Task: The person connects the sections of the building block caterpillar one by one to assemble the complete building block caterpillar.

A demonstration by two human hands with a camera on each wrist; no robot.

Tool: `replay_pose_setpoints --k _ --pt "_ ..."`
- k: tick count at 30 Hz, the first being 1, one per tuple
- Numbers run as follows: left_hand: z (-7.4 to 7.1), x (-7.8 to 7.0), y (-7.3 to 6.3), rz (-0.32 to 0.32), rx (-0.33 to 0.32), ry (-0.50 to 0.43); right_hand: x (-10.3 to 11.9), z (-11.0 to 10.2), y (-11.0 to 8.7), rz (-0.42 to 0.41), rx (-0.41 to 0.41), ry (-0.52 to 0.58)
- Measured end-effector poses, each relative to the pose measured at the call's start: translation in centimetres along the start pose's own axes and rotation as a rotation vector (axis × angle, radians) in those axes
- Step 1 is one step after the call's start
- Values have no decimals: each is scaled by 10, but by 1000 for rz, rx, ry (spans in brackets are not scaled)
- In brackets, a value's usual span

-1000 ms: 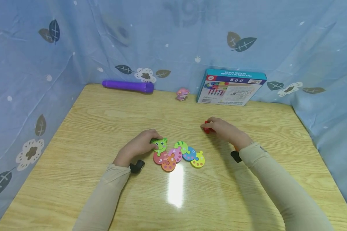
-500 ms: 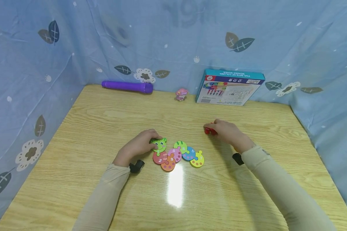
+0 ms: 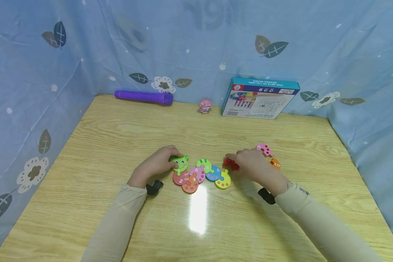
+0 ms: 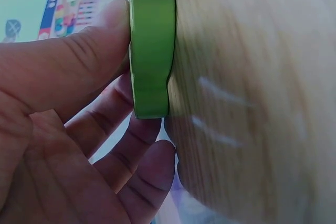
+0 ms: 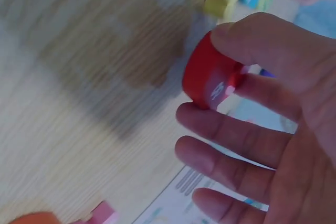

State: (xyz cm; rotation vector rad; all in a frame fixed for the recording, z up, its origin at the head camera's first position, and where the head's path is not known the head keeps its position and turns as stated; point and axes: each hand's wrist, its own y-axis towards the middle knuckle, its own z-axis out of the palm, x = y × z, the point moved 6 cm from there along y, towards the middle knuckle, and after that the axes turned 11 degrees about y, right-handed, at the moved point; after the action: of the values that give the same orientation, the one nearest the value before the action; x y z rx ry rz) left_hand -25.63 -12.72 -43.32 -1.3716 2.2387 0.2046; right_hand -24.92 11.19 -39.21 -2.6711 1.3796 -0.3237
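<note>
A joined row of numbered caterpillar puzzle pieces lies on the table, from the green head piece (image 3: 180, 164) through the red 2 piece (image 3: 181, 178) to the yellow piece (image 3: 223, 181). My left hand (image 3: 158, 162) holds the head piece at its left side; the left wrist view shows the thumb on the face of the green piece (image 4: 152, 56) and fingers at its edge. Just right of the yellow piece, my right hand (image 3: 253, 165) pinches a red puzzle piece (image 5: 207, 74) between thumb and fingers. It is tilted off the table and bears a white number, apparently 8.
A pink 9 piece (image 3: 265, 150) and an orange 10 piece (image 3: 275, 163) lie beyond the right hand. Along the back of the table (image 3: 124, 134) are a purple microphone-shaped tube (image 3: 144, 96), a small pink figurine (image 3: 205, 106) and a bead-toy box (image 3: 260, 99).
My right hand has brought the red piece toward the yellow end of the row, nearer to me and slightly left. The pink and orange pieces have come into sight. My left hand stays put.
</note>
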Motion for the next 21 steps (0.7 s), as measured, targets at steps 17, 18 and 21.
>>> replay_pose_setpoints --k 17,18,21 --pt "-2 -1 0 20 -4 -3 22 4 -7 -33 18 -53" --pt "-1 -1 0 18 -4 -4 23 4 -6 -32 22 -51" --pt "-1 0 0 15 -4 -3 23 5 -6 -26 33 -43"
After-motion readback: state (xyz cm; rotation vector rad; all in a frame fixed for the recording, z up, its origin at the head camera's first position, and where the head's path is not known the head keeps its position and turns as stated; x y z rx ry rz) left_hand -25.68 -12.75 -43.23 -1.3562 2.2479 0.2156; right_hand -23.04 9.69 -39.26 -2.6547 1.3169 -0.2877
